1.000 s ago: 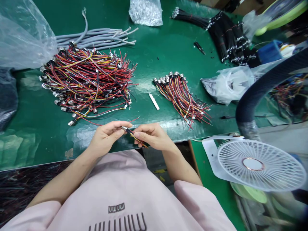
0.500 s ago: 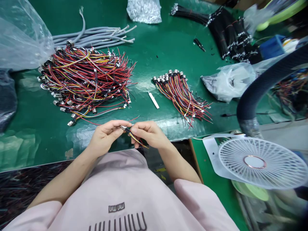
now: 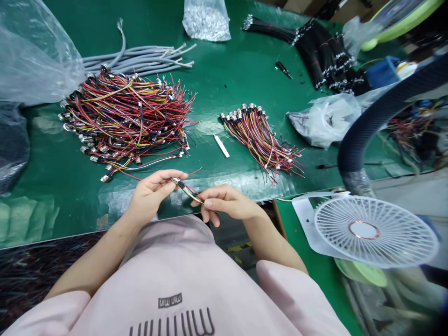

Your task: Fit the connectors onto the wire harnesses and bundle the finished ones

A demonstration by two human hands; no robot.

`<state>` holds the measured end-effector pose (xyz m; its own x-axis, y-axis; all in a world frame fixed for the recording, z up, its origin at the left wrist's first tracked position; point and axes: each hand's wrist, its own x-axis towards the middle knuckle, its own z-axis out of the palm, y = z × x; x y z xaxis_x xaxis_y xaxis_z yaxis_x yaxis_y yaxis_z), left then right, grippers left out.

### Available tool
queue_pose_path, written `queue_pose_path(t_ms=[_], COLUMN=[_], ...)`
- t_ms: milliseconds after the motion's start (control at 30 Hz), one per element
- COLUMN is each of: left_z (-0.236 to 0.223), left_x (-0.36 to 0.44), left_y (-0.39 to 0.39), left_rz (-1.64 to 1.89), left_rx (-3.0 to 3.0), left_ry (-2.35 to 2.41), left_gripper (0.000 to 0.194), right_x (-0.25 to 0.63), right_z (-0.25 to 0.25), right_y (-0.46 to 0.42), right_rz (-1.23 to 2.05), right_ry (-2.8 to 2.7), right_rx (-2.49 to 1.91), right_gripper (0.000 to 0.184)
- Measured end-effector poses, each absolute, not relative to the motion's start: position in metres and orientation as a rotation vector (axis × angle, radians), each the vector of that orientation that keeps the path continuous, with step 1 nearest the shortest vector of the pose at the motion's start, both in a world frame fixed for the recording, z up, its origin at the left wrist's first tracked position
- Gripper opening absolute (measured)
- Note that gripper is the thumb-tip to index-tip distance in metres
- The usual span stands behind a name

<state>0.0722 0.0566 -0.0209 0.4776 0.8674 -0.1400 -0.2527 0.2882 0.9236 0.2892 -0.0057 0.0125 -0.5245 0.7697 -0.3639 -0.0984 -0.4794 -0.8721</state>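
Between my hands, near the table's front edge, is a wire harness (image 3: 189, 192) with a metal connector end and black, yellow, white and red wires. My left hand (image 3: 151, 190) pinches it at the connector between thumb and fingers. My right hand (image 3: 224, 203) has its thumb and fingers closed on the wires farther along. A large pile of similar wire harnesses (image 3: 133, 116) lies beyond my left hand, and a smaller bundle of harnesses (image 3: 261, 140) lies beyond my right, connectors pointing away. A white stick-like piece (image 3: 221, 146) rests between the two groups.
Grey cables (image 3: 140, 58) and a clear bag of small metal parts (image 3: 206, 21) lie farther back. Black cable bundles (image 3: 318, 53) sit at the back right. A white fan (image 3: 374, 231) and a dark flexible hose (image 3: 353, 135) stand at the right. Plastic bags (image 3: 38, 51) cover the left.
My right hand has slid from near the connector down and right along the wires, away from my left hand. My left hand still pinches the connector end. The camera view has shifted slightly.
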Motion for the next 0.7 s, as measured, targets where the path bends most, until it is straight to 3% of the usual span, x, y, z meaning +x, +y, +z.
queue_pose_path(t_ms=[300,433,567,700], left_z=[-0.017,-0.016,-0.015,-0.013], left_x=[0.073,0.071,0.069,0.069], left_y=[0.056,0.055,0.055,0.057], left_rz=[0.882,0.820,0.784,0.742], left_rx=[0.947,0.916,0.905,0.889], left_ry=[0.730,0.710,0.694,0.711], left_gripper=[0.019,0.033,0.052,0.054], right_x=[0.308,0.320,0.345,0.378], right_z=[0.019,0.042,0.086,0.131], right_y=[-0.019,-0.022,-0.021,-0.008], right_rz=[2.053,1.959,1.651,1.041], right_ry=[-1.207,-1.317,-1.463,-1.717], right_rx=[-1.165,-1.266,-1.430,-1.719], right_gripper=[0.036,0.037,0.036,0.034])
